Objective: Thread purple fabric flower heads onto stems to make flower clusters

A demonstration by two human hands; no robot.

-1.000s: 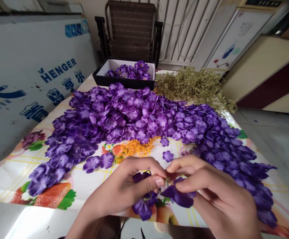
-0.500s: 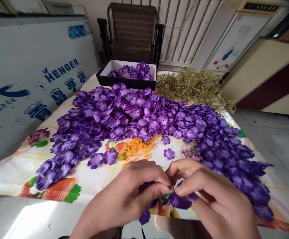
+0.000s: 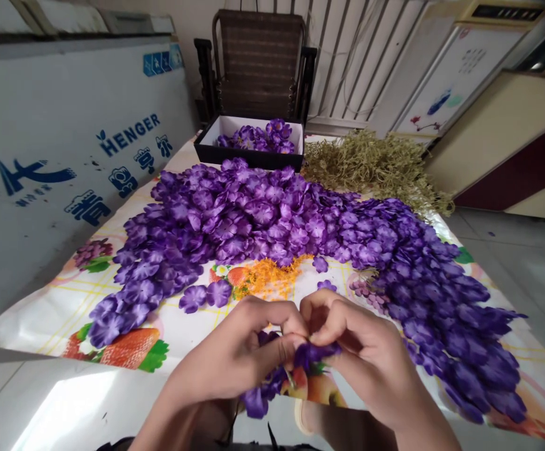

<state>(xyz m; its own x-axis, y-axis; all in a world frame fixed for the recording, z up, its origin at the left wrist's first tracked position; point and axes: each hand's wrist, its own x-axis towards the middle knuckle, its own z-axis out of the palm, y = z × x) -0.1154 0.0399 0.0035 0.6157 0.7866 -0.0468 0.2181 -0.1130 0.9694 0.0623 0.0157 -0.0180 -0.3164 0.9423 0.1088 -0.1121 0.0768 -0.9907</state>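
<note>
1. The purple petal [image 3: 316, 354] is held at the fingertips, above the near edge of the bench [image 3: 178, 331], its broad spread running left to right.
2. It is pinched from the right by the clamped fingers of the right hand [image 3: 364, 338].
3. Purple flowers [image 3: 257, 402] are gripped by the left hand [image 3: 239, 351], hanging below and left of the petal.
4. The join between both sets of fingertips is hidden.

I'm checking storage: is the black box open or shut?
Open: the box has no lid on, and purple flowers show inside.
</note>
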